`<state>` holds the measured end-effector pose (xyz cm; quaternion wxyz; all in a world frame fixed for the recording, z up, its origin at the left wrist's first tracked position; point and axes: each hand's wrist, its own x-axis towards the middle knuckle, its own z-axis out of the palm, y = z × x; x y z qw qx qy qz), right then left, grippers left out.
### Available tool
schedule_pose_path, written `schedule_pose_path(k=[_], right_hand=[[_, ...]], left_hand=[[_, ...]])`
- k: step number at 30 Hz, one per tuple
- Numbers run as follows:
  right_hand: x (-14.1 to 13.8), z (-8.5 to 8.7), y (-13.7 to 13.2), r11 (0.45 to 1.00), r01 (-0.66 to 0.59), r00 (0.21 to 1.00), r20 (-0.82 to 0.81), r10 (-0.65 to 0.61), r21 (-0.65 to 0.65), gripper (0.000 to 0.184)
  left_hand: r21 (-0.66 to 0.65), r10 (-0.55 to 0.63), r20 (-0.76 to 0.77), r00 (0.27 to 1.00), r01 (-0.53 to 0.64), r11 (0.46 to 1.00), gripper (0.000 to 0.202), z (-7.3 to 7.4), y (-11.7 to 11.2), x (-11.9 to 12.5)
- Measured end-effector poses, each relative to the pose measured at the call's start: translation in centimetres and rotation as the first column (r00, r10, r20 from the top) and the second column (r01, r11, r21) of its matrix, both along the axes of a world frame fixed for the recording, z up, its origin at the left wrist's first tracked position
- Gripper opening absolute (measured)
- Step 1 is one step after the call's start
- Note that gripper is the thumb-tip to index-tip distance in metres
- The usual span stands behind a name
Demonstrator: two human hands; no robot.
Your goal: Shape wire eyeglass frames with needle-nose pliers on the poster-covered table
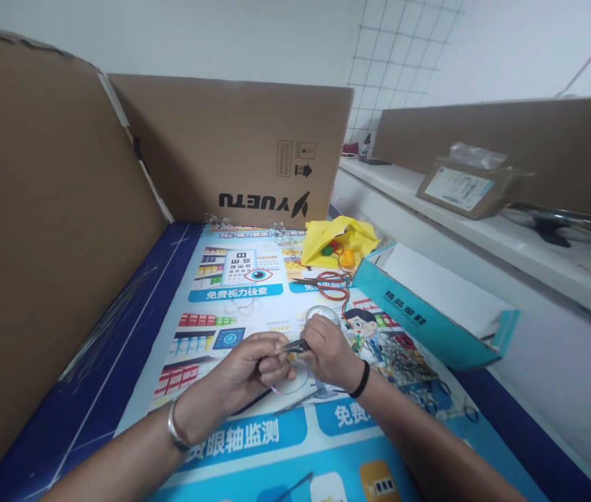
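My right hand [329,348], with a black band at the wrist, is closed around small pliers [296,346]. Their dark jaws point left and meet the fingertips of my left hand [253,369]. That hand, below which a silver bangle [176,427] sits, is closed in a pinch on a thin wire. Part of the wire [303,385] curves out below the fingers, with a pinkish bit near the left hand. The pinched end is too small to make out. Behind my right hand lies a round clear roll [323,314], partly covered.
Red-handled scissors [331,284] lie by a yellow bag [340,237] holding coloured yarn. A teal box [431,310] stands at the right, with a pile of metal wire pieces [405,359] before it. Cardboard panels [243,146] wall the back and left. Thin wires [109,317] lie left.
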<state>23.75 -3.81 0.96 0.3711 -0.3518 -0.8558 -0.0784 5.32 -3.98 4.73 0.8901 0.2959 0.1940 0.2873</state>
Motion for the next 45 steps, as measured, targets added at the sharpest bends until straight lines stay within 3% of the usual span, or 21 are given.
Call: schedule_pose_path(k=[4, 9, 15, 19, 22, 32, 34, 37, 45], right_hand=[[0.0, -0.2, 0.2, 0.999, -0.009, 1.0, -0.023, 0.008, -0.032, 0.034], [-0.2, -0.5, 0.2, 0.996, -0.009, 0.995, -0.103, 0.0, -0.089, 0.037], [-0.2, -0.9, 0.3, 0.987, 0.018, 0.98, -0.195, -0.049, -0.158, 0.041], [-0.4, -1.3, 0.4, 0.984, 0.014, 0.98, -0.193, -0.048, -0.175, 0.035], [-0.7, -1.4, 0.2, 0.98, -0.006, 0.98, -0.196, -0.034, -0.2, 0.032], [-1.4, -0.9, -0.7, 0.983, -0.011, 0.986, -0.164, -0.019, -0.185, 0.032], [-1.4, -1.0, -0.7, 0.979, -0.02, 0.985, -0.171, -0.016, -0.203, 0.031], [-1.5, -1.2, -0.6, 0.974, -0.034, 0.982, -0.191, -0.01, -0.225, 0.031], [-1.5, -1.2, -0.5, 0.949, -0.125, 0.965, -0.257, 0.049, -0.288, 0.036]], left_hand=[[0.03, 0.011, 0.004, 1.0, -0.011, 1.0, 0.023, 0.0, 0.0, 0.2], [0.167, 0.087, -0.031, 0.996, -0.08, 0.983, 0.019, 0.0, 0.0, 0.4], [0.428, 0.262, -0.177, 0.949, -0.165, 0.888, 0.02, 0.4, -0.3, 0.4], [0.616, 0.482, -0.283, 0.829, -0.229, 0.754, 0.018, 0.4, -0.3, 0.4], [0.721, 0.579, -0.3, 0.758, -0.217, 0.658, 0.016, 0.1, -0.3, 0.4], [0.951, 0.774, -0.076, 0.629, -0.189, 0.246, 0.015, 0.0, -0.9, -0.1], [0.966, 0.785, -0.044, 0.617, -0.174, 0.19, 0.015, 0.0, -0.8, -0.1], [0.976, 0.787, -0.045, 0.615, -0.14, 0.164, 0.015, -0.1, -0.5, -0.2], [0.961, 0.744, -0.067, 0.665, -0.157, 0.227, 0.013, -0.8, -0.1, -0.4]])
